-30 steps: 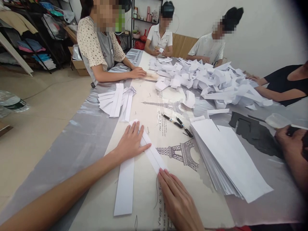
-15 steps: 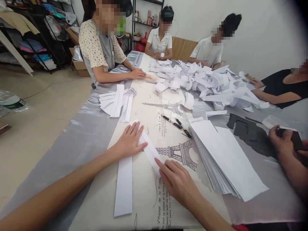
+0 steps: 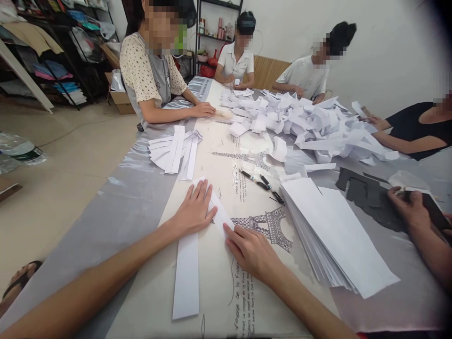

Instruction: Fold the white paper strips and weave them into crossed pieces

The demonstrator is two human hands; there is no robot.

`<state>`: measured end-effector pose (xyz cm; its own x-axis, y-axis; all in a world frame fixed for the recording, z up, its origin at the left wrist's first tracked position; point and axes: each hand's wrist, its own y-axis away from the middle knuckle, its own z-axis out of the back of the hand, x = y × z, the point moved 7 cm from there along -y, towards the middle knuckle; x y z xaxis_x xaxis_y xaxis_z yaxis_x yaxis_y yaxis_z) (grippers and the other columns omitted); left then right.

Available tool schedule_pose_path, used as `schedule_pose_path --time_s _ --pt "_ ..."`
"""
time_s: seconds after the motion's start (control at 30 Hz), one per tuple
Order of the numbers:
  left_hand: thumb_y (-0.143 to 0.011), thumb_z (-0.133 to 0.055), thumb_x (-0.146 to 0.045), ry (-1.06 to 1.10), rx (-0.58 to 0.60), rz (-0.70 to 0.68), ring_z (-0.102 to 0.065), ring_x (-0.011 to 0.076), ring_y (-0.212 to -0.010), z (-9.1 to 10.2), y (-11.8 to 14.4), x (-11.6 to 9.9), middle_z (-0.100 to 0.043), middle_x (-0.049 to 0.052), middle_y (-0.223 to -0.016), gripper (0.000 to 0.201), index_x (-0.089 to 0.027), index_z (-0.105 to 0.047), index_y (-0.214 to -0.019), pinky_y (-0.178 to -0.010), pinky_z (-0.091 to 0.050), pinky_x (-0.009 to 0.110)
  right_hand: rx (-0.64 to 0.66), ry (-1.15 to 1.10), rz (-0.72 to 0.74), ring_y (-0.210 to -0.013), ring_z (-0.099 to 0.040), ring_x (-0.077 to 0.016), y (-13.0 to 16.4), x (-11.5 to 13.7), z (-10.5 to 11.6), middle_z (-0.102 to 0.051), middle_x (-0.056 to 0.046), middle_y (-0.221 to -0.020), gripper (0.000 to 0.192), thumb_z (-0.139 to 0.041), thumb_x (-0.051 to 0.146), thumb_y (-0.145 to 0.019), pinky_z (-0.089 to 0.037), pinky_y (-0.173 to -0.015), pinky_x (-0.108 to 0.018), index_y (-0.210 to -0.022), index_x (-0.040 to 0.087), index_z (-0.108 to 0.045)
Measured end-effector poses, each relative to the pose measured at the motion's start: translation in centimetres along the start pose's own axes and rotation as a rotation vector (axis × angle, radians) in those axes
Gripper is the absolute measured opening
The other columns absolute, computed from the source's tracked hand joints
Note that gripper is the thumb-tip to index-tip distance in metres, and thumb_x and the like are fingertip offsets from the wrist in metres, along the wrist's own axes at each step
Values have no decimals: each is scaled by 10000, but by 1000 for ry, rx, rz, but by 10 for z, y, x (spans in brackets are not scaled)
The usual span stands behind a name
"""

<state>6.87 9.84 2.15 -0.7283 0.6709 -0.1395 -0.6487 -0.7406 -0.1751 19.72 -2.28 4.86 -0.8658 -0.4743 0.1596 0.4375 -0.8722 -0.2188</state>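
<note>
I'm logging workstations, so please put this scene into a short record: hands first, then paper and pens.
Left hand: flat on an angled white strip
Right hand: index fingertip on the same strip
Second strip: partly hidden by the left hand
Sheets: stacked, right of the right hand
Pens: left of the sheets
Paper heap: beyond the pens

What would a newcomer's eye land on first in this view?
Most likely the big heap of white paper pieces, spread over the far right part of the table. Next, nearer the middle, comes the slanted white paper strip, with the left grip spread flat over its far part and the right grip at its near part. The stack of white sheets fanned at the right also stands out.
</note>
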Motion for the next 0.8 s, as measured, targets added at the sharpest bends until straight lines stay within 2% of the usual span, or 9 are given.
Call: schedule_pose_path --time_s 0.07,0.13,0.27,0.37,0.47,0.6,0.7,0.8 --pt "-1049 -305 -354 -40 -4 -6 -183 337 -1574 3 -1 1 -249 237 -1667 611 -31 -280 -1568 -1254 -190 536 16 -54 -36 -625 -580 -149 0 -5 -2 -616 -20 -786 326 -411 215 -1067 -390 -550 -269 -1288 143 -639" --pt "-1055 -303 -337 -76 -7 -15 -246 345 -1554 8 -2 2 -303 242 -1646 582 -28 -330 -1547 -1234 -232 530 27 -115 -102 -583 -546 -124 -2 -12 -3 -590 -4 -779 291 -435 251 -1071 -353 -518 -251 -1200 202 -690" --pt "-1076 -322 -369 -117 -15 -67 -382 350 -1475 18 -4 2 -438 226 -1569 523 -71 -439 -1490 -1164 -331 512 84 -133 -243 -532 -495 -88 -19 -22 -3 -617 -26 -965 180 -549 295 -1021 -327 -501 -257 -954 211 -693" --pt "-1064 -369 -353 -124 -39 -77 -502 361 -1345 26 -5 3 -546 228 -1440 459 -84 -519 -1404 -1101 -383 514 79 -116 -359 -710 -586 -159 -35 -29 2 -612 -49 -997 12 -611 208 -937 -352 -545 -262 -949 206 -615" --pt "-1019 -466 -320 -84 -62 -96 -552 357 -1247 34 -6 4 -600 212 -1324 324 -112 -607 -1223 -1080 -398 531 110 -222 -439 -835 -589 -200 -46 -37 2 -606 -37 -935 86 -614 178 -875 -380 -605 -265 -917 217 -551" --pt "-967 -522 -185 -4 -39 -276 -561 302 -1240 43 -6 0 -625 152 -1275 153 -161 -615 -1086 -1166 -323 546 176 -427 -511 -742 -534 -172 -46 -48 -3 -568 4 -804 126 -583 177 -831 -361 -611 -268 -774 222 -480" --pt "-969 -470 -59 39 -38 -437 -625 216 -1067 52 -6 -7 -668 71 -1070 211 -193 -622 -1029 -1167 -347 491 209 -499 -480 -647 -479 -144 -43 -48 -4 -497 47 -687 173 -586 174 -816 -332 -574 -258 -712 224 -457" --pt "-954 -425 39 54 -149 -549 -625 180 -955 69 -5 -13 -666 43 -946 306 -194 -618 -910 -1130 -383 436 157 -546 -422 -613 -457 -131 -40 -46 5 -472 61 -664 158 -615 191 -835 -339 -567 -252 -737 225 -495"
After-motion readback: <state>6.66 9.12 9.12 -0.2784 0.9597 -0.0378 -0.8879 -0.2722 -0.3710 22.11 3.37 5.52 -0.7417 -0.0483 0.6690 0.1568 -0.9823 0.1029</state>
